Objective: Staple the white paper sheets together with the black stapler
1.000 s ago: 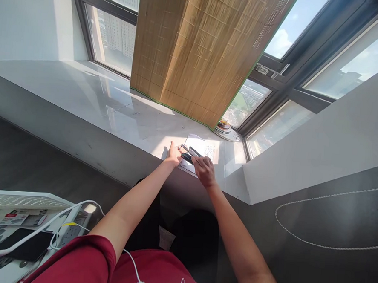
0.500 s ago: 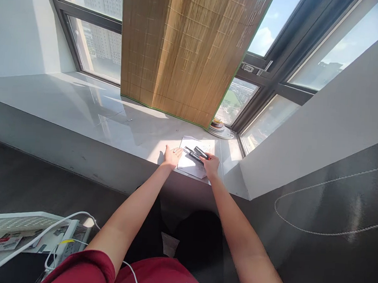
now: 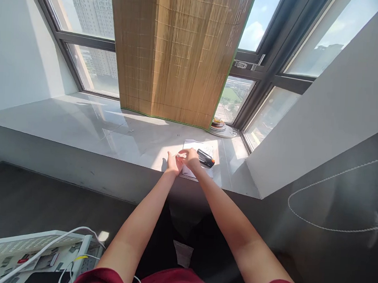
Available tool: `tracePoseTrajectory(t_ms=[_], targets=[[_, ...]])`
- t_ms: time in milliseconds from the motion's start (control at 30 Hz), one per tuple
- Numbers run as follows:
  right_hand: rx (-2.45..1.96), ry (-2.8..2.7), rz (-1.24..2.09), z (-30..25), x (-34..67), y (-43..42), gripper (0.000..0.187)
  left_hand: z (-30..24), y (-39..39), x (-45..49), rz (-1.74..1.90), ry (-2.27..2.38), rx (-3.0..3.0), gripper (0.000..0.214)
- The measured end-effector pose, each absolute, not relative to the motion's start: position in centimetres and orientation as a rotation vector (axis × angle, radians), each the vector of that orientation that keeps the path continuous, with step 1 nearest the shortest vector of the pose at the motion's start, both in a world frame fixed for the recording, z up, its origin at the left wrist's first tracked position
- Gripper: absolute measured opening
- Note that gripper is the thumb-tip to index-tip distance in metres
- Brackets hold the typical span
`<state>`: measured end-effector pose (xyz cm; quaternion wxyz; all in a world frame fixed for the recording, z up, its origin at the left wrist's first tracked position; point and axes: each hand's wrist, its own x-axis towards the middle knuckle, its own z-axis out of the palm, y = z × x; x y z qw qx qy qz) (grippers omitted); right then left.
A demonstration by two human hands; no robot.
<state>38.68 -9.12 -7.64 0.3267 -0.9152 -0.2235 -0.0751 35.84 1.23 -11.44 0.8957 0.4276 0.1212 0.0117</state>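
A white sheet of paper point(image 3: 206, 171) lies on the pale stone window sill point(image 3: 112, 132) in a patch of sun. On it rests a black stapler point(image 3: 205, 158) with an orange end, free of both hands. My left hand point(image 3: 174, 164) and my right hand point(image 3: 191, 157) meet fingertip to fingertip at the paper's left edge, just left of the stapler. Their fingers are drawn together in a pinch. What they hold between them is too small to make out.
A bamboo blind point(image 3: 175, 55) hangs down to the sill behind the paper. A small stack of round dishes point(image 3: 220, 127) sits in the window corner. A white crate with cables point(image 3: 41, 252) stands at lower left. A grey wall point(image 3: 321, 124) closes the right side.
My right hand has let go of the stapler, which now lies on the paper, and moved left to meet my left hand. The camera has tilted up a little.
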Motion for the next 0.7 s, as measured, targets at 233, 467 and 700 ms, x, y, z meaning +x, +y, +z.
tracePoseTrajectory(t_ms=[233, 467, 700], targets=[[-2.397, -0.506, -0.093, -8.1, 39.6, -7.9, 0.020, -11.3, 1.2, 35.8, 0.015, 0.274, 0.740, 0.092], [-2.408, -0.592, -0.242, -7.6, 39.1, -8.3, 0.025, -10.6, 1.3, 35.5, 0.038, 0.362, 0.663, 0.081], [-2.210, -0.320, -0.612, -4.5, 41.5, -19.0, 0.040, -10.5, 1.5, 35.4, -0.030, 0.359, 0.664, 0.088]])
